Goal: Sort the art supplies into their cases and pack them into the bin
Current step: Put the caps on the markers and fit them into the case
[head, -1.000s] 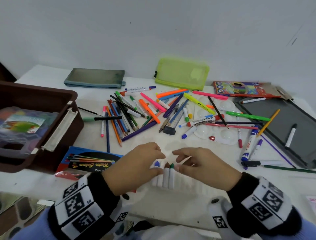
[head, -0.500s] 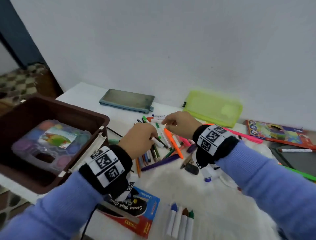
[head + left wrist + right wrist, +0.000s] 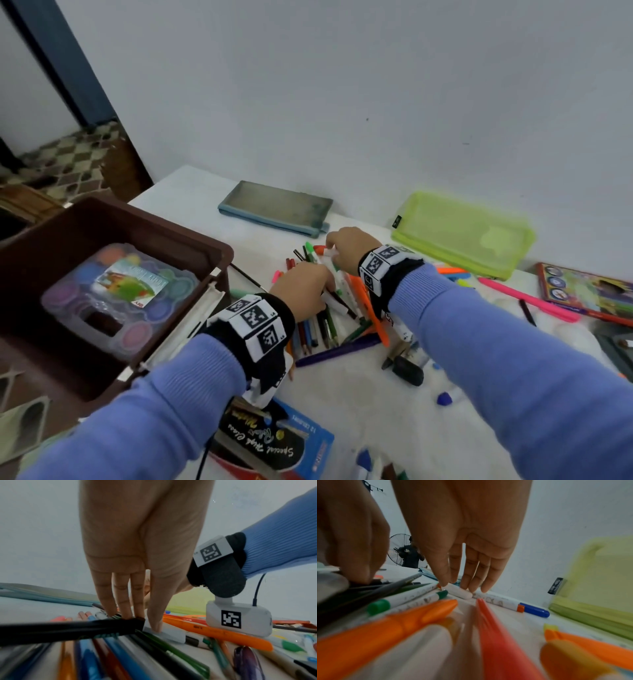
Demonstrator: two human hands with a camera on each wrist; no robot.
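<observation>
White table (image 3: 359,394) against a wall | brown bin (image 3: 113,219) at left holds a paint set (image 3: 120,291) | green case (image 3: 462,233) and grey case (image 3: 274,205) lie behind a loose marker pile (image 3: 329,325) | left hand (image 3: 301,291) fingers straight, pressing markers | right hand (image 3: 346,246) fingertips pinch a white marker (image 3: 458,592).

Looking like a room in a home, used as a craft corner. A white table (image 3: 191,202) is sitting against a plain pale wall (image 3: 342,85), patterned checkered floor tiles (image 3: 68,161) are showing beyond a dark blue door frame (image 3: 58,61), and a standing fan (image 3: 400,550) is sitting in the background. Loose markers (image 3: 342,308) are covering the table.
</observation>
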